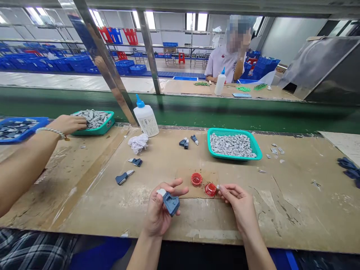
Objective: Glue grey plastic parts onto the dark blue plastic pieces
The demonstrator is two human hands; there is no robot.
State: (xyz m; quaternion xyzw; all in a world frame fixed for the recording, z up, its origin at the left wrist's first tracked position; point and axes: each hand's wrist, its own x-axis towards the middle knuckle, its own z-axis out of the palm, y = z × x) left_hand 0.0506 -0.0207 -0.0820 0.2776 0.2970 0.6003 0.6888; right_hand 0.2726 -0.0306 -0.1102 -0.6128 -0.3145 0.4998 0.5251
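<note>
My left hand [161, 210] grips a dark blue-grey plastic part [171, 203] with a pale tip [161, 192] between thumb and fingers. To its right, my right hand [237, 202] pinches a small light-grey piece [218, 187] at the edge of a red cap [210, 189]. A second red cap [196, 179] holding glossy liquid sits just behind it. Both caps rest on a stained cardboard piece [182, 187]. Further back stands a green basket [257, 154] full of small grey pieces.
Another person's hand [66, 124] reaches into a green basket [104, 129] at left, beside a blue tray [25, 139]. A white bottle [146, 119], crumpled tissue [138, 143] and several dark parts [184, 143] lie around. A green conveyor belt [185, 112] runs behind; a co-worker [225, 60] sits beyond.
</note>
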